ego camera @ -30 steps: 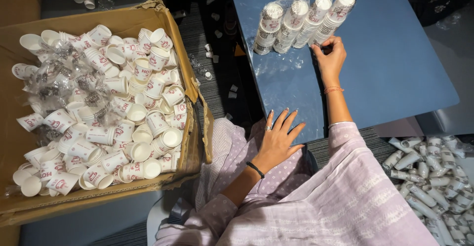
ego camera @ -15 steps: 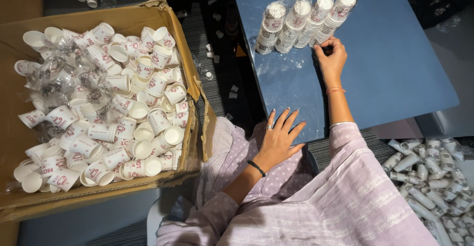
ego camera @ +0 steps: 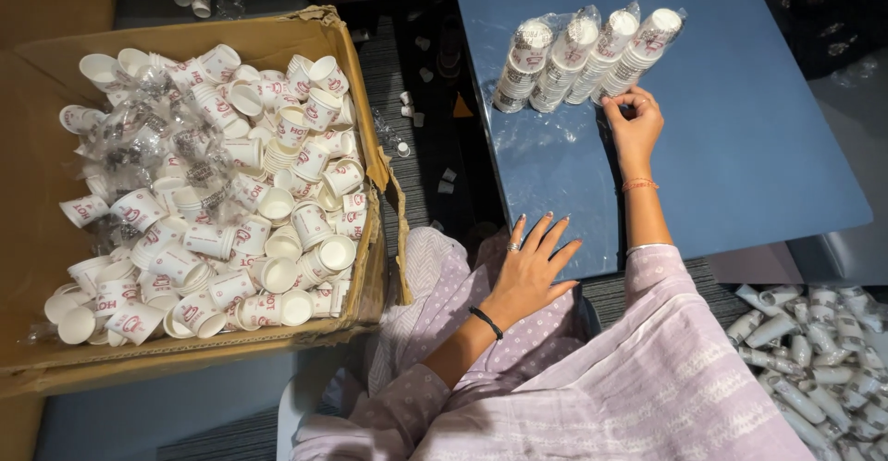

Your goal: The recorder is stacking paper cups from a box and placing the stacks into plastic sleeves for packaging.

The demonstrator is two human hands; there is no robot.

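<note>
Right now the right hand [ego camera: 634, 121] rests on the blue table [ego camera: 740, 174] with its fingertips pinched at the lower end of a clear plastic pack of stacked paper cups [ego camera: 583, 59]. The pack holds several cup stacks lying side by side on the tabletop, near its far left part. Whether the fingers actually grip the film or only touch it is hard to tell from this angle. The left hand [ego camera: 532, 271] lies open and flat, fingers spread, at the near edge of the table and holds nothing.

Several things could go wrong. The film looks thin and loose, so a tug at one corner could tear it or let a stack slide out. The stacks lie on their sides, so a push could roll them toward the table's left edge and down into the gap beside the cardboard box [ego camera: 361, 174], which is heaped with loose cups [ego camera: 231, 202]. With the left hand idle, nothing steadies the pack. More wrapped stacks [ego camera: 814, 350] lie on the floor at right.
</note>
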